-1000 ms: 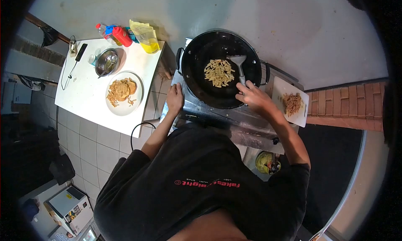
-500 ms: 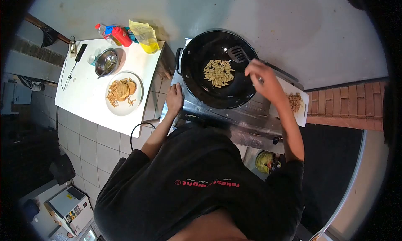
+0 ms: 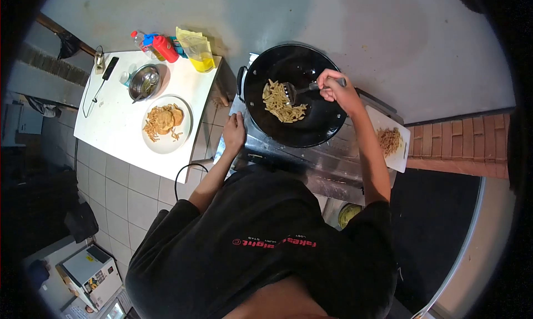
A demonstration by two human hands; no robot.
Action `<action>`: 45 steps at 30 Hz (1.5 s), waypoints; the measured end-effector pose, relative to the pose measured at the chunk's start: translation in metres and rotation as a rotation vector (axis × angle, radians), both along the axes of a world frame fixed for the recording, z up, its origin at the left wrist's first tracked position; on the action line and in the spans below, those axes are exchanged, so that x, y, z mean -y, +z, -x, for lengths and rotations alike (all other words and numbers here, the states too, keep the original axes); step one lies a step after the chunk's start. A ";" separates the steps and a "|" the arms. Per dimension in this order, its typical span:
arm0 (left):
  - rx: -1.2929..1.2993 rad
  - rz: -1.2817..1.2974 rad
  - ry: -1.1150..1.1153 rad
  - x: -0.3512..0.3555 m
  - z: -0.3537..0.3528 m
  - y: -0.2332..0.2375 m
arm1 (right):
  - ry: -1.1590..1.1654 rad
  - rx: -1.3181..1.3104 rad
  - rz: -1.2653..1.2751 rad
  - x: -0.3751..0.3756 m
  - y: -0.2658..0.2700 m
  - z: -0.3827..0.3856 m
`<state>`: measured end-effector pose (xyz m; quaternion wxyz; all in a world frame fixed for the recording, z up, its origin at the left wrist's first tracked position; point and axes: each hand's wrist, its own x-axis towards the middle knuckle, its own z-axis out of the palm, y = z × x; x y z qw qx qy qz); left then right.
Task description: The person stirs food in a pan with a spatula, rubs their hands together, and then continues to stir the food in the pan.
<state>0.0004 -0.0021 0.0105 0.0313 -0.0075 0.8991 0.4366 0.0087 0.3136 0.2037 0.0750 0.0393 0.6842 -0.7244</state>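
Right hand [image 3: 336, 91], upper centre-right of frame, closed around the grey handle of a slotted metal spatula [image 3: 300, 90]. Left hand [image 3: 234, 133], centre-left, rests on the left edge of a shiny silver metal stove [image 3: 264, 150]; nothing seen in it, can't tell if fingers curl round the edge. Pale yellow-brown cut strips [image 3: 283, 109] are piled in a big round black two-handled wok [image 3: 319, 125], upper centre, blade among them.

Doing it well, my judgement: blade low and shallow, slide under pile, turn gently so strips don't break or jump the rim; light wrist; left hand clear of hot metal; spread pile into a thinner layer for even browning.

Counts: one wok, one spatula, two hands. Strips overlap, too many to count. Right of frame: one white rectangular board [image 3: 378, 119], one heap of brown strips [image 3: 390, 141]. Left: one round white plate [image 3: 185, 131] with two round golden patties [image 3: 166, 120] plus uncounted strips; one round steel bowl [image 3: 136, 89]; one red plastic bottle [image 3: 165, 48]; one yellow-and-clear pouch [image 3: 195, 50].
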 end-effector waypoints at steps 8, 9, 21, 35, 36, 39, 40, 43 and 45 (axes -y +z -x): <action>-0.011 -0.013 -0.004 0.000 0.002 -0.011 | 0.291 -0.463 -0.705 0.081 0.055 -0.083; -0.036 -0.018 0.001 0.000 0.002 -0.012 | 0.348 -0.486 -0.832 0.088 0.059 -0.093; 0.025 0.006 -0.028 0.001 0.003 -0.007 | 0.175 -0.496 -1.028 0.076 0.075 -0.095; -0.006 0.044 0.017 0.000 0.000 -0.009 | -0.117 -0.200 -0.736 -0.041 0.025 0.011; -0.009 0.056 0.016 0.000 -0.001 -0.008 | -0.111 -0.056 -0.555 -0.046 0.018 0.012; 0.009 0.068 0.007 0.001 0.000 -0.005 | -0.119 0.133 -0.192 -0.045 -0.014 0.007; 0.035 0.069 -0.006 0.000 0.001 -0.005 | -0.137 0.184 -0.010 -0.040 -0.021 0.001; 0.032 0.047 -0.015 0.001 0.002 -0.009 | -0.209 0.120 0.085 -0.012 -0.027 -0.017; 0.032 0.045 -0.016 0.000 0.002 -0.007 | -0.261 0.019 0.111 0.009 -0.023 -0.030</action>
